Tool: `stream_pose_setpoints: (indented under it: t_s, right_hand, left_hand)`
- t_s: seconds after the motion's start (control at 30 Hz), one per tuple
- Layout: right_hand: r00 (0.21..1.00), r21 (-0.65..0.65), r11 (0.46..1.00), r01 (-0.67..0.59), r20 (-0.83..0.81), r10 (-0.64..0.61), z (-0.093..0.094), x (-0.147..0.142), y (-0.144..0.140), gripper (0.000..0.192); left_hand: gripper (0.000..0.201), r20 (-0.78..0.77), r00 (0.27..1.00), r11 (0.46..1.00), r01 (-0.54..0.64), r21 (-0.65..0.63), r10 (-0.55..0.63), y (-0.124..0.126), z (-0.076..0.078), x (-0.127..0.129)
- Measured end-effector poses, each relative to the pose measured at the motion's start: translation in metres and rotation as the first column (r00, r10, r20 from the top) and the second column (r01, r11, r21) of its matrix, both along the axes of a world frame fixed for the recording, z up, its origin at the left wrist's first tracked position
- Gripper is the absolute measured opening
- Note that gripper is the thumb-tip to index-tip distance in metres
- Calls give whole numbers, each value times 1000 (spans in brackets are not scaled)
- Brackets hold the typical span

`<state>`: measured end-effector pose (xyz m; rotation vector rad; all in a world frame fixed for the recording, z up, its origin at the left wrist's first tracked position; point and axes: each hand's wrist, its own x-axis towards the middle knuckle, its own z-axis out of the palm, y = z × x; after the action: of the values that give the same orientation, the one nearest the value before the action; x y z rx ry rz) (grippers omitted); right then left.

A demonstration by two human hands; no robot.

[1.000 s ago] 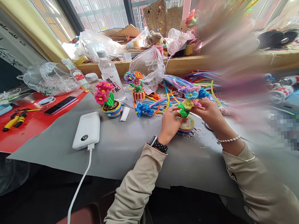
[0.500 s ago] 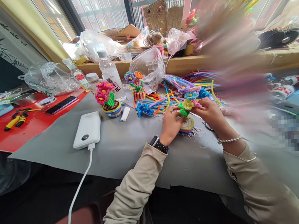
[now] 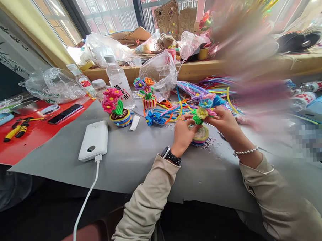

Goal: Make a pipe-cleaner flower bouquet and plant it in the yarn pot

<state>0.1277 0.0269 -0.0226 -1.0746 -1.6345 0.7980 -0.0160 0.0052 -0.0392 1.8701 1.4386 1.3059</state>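
My left hand (image 3: 183,133) and my right hand (image 3: 225,124) both grip a small pipe-cleaner flower bunch (image 3: 206,106) with yellow, blue, pink and purple blooms and green leaves. The bunch stands in a little round striped pot (image 3: 200,136) on the grey table cover (image 3: 141,160). My left fingers pinch the green leaves at the stem. My right fingers hold the blooms from the right side.
Two finished flower pots (image 3: 115,107) (image 3: 147,92) stand at the left, near a water bottle (image 3: 118,81). A white power bank (image 3: 94,140) with cable lies front left. Loose pipe cleaners (image 3: 202,88) lie behind. Pliers (image 3: 16,129) and a phone (image 3: 65,113) rest on the red mat.
Both hands and the flower bunch have shifted very slightly; the grip is the same.
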Motion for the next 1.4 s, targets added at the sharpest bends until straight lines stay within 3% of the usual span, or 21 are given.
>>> stream_pose_setpoints:
  t_s: [0.37, 0.5, 0.77, 0.93, 1.07, 1.4]
  right_hand:
    - [999, -46, 998, 44, 34, -42, 6, -3, -3, 19]
    - [995, -90, 991, 95, 48, -91, 3, -3, -2, 21]
    - [996, -74, 997, -23, -92, 17, -1, 0, -4, 31]
    - [999, -123, 992, -30, -32, 26, -3, 5, -6, 40]
    - [995, -147, 985, -91, 36, 98, -6, 5, -6, 34]
    - [983, -71, 981, -182, 2, 182, -14, -4, -5, 36]
  left_hand:
    - [6, -20, 999, 997, -25, 69, 26, -2, 2, 0]
    - [8, -3, 1000, 999, -11, 32, 11, -3, 3, -1]
    - [11, 81, 997, 999, -9, -38, 12, -1, 0, -1]
    - [10, 118, 993, 997, -17, -74, 26, -2, 2, -2]
    - [9, 118, 993, 996, 29, -86, -19, -5, 7, -6]
    - [9, 70, 996, 999, 50, -10, -49, -2, 3, -15]
